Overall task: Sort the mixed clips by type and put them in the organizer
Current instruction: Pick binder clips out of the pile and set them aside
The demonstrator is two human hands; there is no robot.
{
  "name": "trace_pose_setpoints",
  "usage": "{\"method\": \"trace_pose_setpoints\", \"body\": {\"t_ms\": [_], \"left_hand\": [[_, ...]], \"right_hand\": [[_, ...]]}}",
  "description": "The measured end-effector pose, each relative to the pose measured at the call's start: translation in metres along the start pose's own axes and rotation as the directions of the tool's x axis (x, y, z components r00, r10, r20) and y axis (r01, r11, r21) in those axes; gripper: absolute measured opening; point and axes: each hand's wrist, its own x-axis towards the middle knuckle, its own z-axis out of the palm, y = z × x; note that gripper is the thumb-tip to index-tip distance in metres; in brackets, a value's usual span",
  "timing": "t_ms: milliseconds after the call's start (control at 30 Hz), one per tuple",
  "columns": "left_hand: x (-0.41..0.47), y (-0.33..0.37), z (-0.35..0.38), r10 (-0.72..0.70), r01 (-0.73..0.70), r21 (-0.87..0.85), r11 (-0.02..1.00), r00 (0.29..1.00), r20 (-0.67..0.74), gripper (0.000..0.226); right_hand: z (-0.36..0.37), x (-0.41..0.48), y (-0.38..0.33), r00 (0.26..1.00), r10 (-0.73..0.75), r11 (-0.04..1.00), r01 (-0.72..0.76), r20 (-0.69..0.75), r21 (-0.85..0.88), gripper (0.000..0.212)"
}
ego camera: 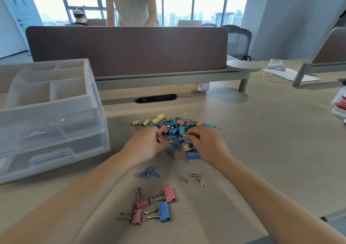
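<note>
Digging into the mixed pile of clips (177,127), you're working both hands right in the thick of it, mid-desk. Your left hand (148,146) is curling its fingers around what looks like a pink binder clip (160,139). Your right hand (207,144) is pinching a small yellow binder clip (185,136) between thumb and fingertips.

Handling-wise, I'm guessing these are feather-light but stiff, and the wire handles are probably snagging on each other and on the loose paper clips. I'd be grabbing binder clips by the coloured body, not the loops, so you're not dragging a chain of extras out. Paper clips are thin and slick, so sliding them together and pinching a bunch looks easier than picking singles off the desk (262,131).

Closer to you, sorted groups are forming: blue paper clips (148,173), silver paper clips (198,178) and bigger pink and blue binder clips (155,206). The translucent organizer (46,103) is sitting off to your left, well apart from the pile, with divided compartments on top and drawers below.
</note>
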Motion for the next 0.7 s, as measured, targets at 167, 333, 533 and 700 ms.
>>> {"method": "trace_pose_setpoints", "body": {"t_ms": [167, 333, 533, 700], "left_hand": [[-0.031, -0.010, -0.019, -0.020, 0.020, -0.086, 0.996, 1.000, 0.004, 0.011], [-0.077, -0.017, -0.033, -0.052, 0.061, -0.108, 0.992, 0.995, 0.089, 0.014], [-0.122, -0.032, -0.028, -0.096, 0.104, -0.079, 0.991, 0.991, 0.092, 0.012], [-0.137, -0.035, -0.017, -0.082, 0.092, -0.075, 0.993, 0.988, 0.132, 0.013]], "right_hand": [[-0.001, -0.018, -0.013, 0.999, 0.018, 0.996, -0.022, 0.047, 0.090, 0.015], [0.003, -0.046, -0.043, 0.975, -0.049, 0.996, 0.031, 0.217, 0.083, 0.008], [0.024, -0.075, -0.059, 0.924, -0.140, 0.987, 0.158, 0.356, -0.020, 0.010], [0.024, -0.086, -0.065, 0.929, -0.165, 0.982, 0.184, 0.330, -0.028, 0.008]]}}
